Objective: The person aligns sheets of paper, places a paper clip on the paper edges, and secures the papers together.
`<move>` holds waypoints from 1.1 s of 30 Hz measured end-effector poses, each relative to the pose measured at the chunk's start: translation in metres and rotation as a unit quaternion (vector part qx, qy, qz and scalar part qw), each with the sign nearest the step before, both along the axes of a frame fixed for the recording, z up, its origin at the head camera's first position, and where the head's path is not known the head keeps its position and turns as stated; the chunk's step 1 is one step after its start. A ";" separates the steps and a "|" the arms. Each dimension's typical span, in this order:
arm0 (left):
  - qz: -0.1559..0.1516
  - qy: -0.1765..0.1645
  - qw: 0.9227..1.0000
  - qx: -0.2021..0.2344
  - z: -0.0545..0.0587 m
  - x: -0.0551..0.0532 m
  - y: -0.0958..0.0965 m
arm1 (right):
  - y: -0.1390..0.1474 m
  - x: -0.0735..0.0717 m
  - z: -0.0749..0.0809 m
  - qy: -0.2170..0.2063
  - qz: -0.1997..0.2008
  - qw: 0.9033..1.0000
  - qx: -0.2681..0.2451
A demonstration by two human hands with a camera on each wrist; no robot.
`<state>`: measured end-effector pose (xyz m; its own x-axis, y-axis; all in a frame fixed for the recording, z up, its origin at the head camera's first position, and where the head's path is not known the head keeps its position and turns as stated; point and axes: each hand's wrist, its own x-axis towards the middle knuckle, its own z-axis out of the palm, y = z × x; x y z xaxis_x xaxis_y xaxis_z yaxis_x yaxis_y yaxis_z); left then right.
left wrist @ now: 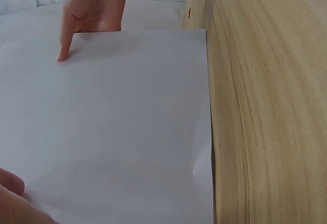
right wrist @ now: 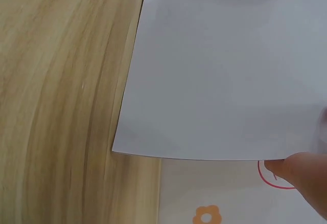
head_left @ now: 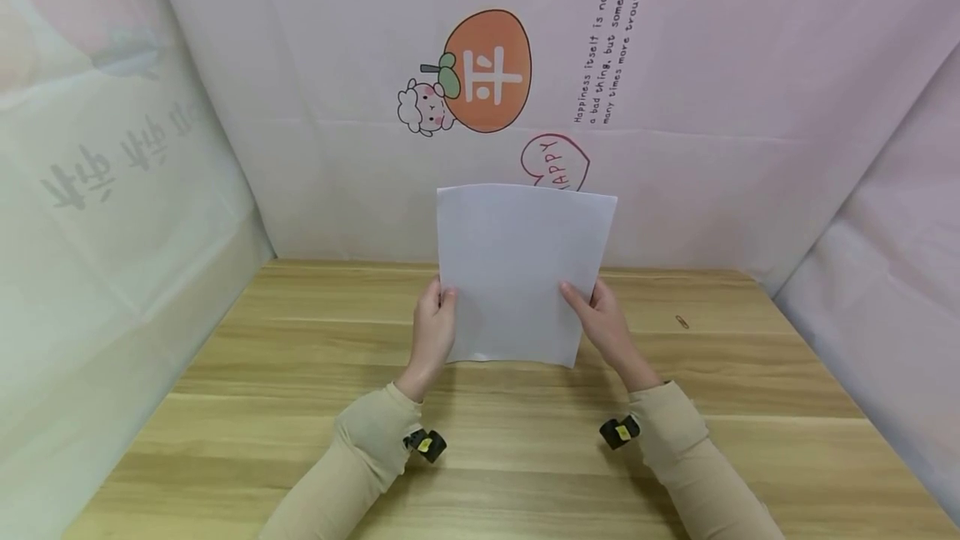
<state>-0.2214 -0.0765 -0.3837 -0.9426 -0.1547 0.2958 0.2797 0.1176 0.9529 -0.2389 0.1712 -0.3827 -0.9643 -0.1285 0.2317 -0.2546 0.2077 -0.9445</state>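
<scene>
While it's being gripped at both sides, white paper (head_left: pixel 517 273) is hanging over the bench (head_left: pixel 517 465).
Left hand (head_left: pixel 433 330) is pinching left edge, thumb lying on the facing side; right hand (head_left: pixel 606 326) is pinching right edge likewise; reddish paper clip (head_left: pixel 682 322) is lying on the bench farther right.

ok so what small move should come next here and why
Probably move the right hand from the white paper to the paper clip: the clip lies on the wood-grain table on that hand's side, and the left hand also grips the paper's edge, so it could likely hold it alone.
</scene>
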 end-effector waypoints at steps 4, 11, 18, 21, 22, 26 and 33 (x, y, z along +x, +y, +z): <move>-0.006 0.003 1.000 -0.001 -0.001 -0.001 0.000 | 0.000 -0.001 0.000 0.008 0.000 1.000 0.003; -0.008 -0.002 1.000 -0.008 -0.002 -0.001 0.000 | 0.000 -0.001 0.000 0.009 0.005 1.000 -0.006; -0.005 0.000 1.000 -0.007 0.008 0.008 -0.001 | 0.001 -0.001 0.002 0.013 0.002 1.000 -0.013; -0.009 0.001 1.000 -0.004 0.019 0.013 -0.001 | 0.001 -0.001 0.004 0.025 0.000 1.000 -0.017; -0.013 -0.001 1.000 -0.002 0.020 0.013 -0.001 | 0.000 -0.001 0.005 0.028 -0.001 0.999 -0.019; -0.016 0.005 1.000 0.008 0.009 0.004 -0.001 | -0.001 -0.001 0.007 0.033 -0.004 0.999 -0.018; -0.001 0.012 1.000 0.007 0.002 0.001 0.001 | -0.001 -0.001 0.006 0.017 -0.009 1.000 -0.014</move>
<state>-0.2207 -0.0758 -0.3813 -0.9360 -0.1565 0.3154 0.3020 0.1036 0.9477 -0.2395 0.1699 -0.3772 -0.9578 -0.1042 0.2679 -0.2834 0.1870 -0.9406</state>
